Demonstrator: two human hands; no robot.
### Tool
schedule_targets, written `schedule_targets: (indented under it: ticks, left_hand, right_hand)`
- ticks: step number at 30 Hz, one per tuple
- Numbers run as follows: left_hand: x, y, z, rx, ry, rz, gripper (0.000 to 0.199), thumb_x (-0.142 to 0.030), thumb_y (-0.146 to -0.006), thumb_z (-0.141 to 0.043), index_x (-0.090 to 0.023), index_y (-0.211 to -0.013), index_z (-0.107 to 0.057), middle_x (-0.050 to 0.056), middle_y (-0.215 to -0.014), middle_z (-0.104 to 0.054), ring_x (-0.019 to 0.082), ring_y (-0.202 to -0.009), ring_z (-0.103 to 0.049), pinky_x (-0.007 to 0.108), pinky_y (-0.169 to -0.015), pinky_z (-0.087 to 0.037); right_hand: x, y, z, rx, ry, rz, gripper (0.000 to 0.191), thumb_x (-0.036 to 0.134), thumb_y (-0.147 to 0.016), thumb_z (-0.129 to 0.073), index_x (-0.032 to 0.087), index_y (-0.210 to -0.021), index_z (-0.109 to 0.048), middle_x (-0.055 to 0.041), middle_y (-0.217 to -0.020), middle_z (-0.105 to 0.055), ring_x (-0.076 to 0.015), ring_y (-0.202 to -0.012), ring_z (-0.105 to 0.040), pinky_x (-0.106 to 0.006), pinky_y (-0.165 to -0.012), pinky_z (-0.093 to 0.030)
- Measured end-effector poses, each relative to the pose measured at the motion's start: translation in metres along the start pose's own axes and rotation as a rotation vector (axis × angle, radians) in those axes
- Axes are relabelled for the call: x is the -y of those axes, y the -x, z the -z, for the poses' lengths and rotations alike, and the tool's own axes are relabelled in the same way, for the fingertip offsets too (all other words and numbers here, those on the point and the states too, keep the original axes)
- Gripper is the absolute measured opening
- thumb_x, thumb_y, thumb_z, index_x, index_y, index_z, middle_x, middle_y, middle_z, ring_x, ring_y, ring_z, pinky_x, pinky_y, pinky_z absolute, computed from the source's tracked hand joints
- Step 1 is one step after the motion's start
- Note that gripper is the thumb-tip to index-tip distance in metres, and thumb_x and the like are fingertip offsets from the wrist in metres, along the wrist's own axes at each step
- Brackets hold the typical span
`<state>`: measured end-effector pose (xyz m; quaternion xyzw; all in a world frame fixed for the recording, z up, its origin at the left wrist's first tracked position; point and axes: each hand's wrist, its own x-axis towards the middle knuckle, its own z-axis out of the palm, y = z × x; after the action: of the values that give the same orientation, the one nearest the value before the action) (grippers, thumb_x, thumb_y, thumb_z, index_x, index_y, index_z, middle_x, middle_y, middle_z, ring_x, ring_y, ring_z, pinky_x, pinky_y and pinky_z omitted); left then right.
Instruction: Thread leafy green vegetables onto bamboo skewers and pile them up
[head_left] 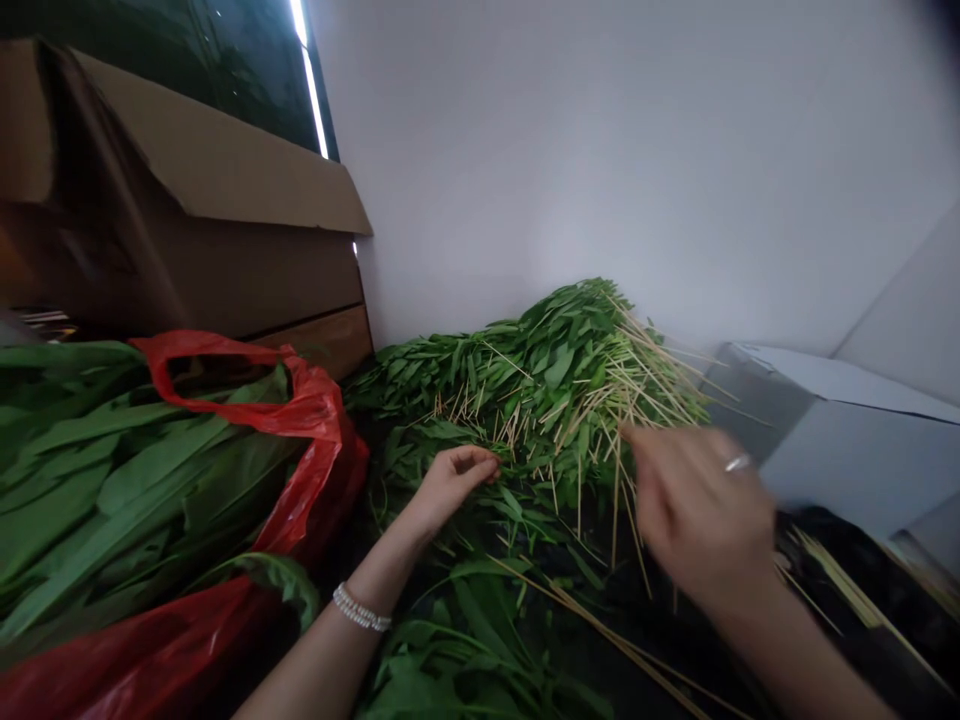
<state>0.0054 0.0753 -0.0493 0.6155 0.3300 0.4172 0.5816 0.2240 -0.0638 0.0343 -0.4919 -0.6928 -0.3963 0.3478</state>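
My left hand [456,482], with a beaded bracelet on its wrist, is pinched closed at the front of a heap of green leaves [517,350]. Leaves touch its fingertips, but whatever it may hold is too small to make out. To the right, my right hand [701,500] wears a ring and is slightly blurred. Its thumb and fingers come together beside thin pale sticks [637,375] that poke out of the heap; what lies between them is hidden. Looser leaves [487,640] and a few longer sticks [577,605] lie nearer to me.
A red plastic bag [315,420] full of large leaves [150,470] stands at left. Behind it is an open cardboard box [247,260]. A white box [862,450] sits at right, above a black bag [855,545] with more sticks. A white wall [600,150] closes off the back.
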Motion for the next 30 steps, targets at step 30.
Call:
schedule_targets:
  ticks: [30]
  left_hand:
    - [0.016,0.003,0.003,0.153,-1.06,-0.512,0.04,-0.017,-0.086,-0.052,-0.026,-0.125,-0.057,0.008,-0.127,-0.059,0.026,-0.123,-0.045,0.043,-0.105,-0.028]
  right_hand:
    - [0.055,0.082,-0.044,0.359,-0.239,-0.284,0.024,0.022,-0.098,-0.031,0.02,-0.093,-0.055,-0.0016,-0.077,-0.064,-0.0135,-0.067,-0.065,-0.023,-0.058,-0.039]
